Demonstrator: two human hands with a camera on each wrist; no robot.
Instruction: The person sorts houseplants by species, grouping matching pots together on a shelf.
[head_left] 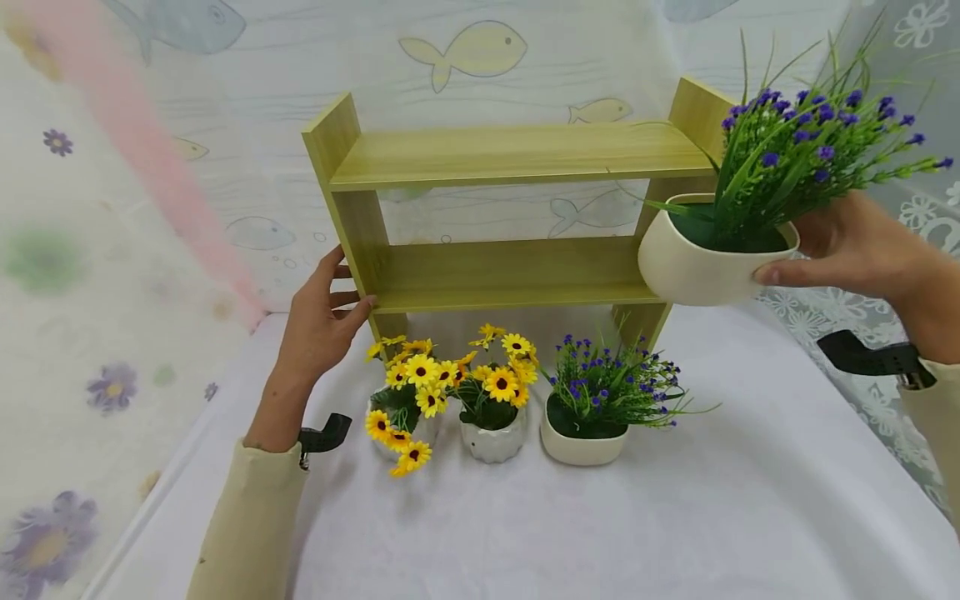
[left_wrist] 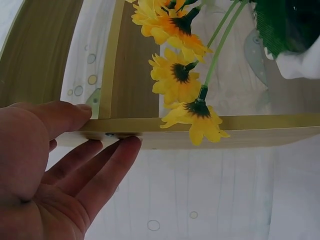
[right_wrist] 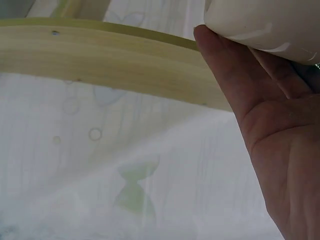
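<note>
A two-tier wooden shelf (head_left: 517, 271) stands upright on the white cloth. My left hand (head_left: 318, 321) holds its left side panel, the thumb at the front edge and the other fingers against the outer face, as the left wrist view (left_wrist: 75, 165) also shows. At the shelf's right end, my right hand (head_left: 862, 250) grips a cream oval pot (head_left: 705, 267) of artificial purple flowers (head_left: 817, 142) by its right side. That pot is held up in front of the right panel. In the right wrist view, the pot's underside (right_wrist: 265, 25) is seen above the fingers.
In front of the shelf stand two pots of yellow artificial flowers, one at left (head_left: 420, 375) and one in the middle (head_left: 491, 437). A second cream pot (head_left: 585, 446) with purple flowers is right of them. A fish-patterned curtain (head_left: 480, 50) hangs behind.
</note>
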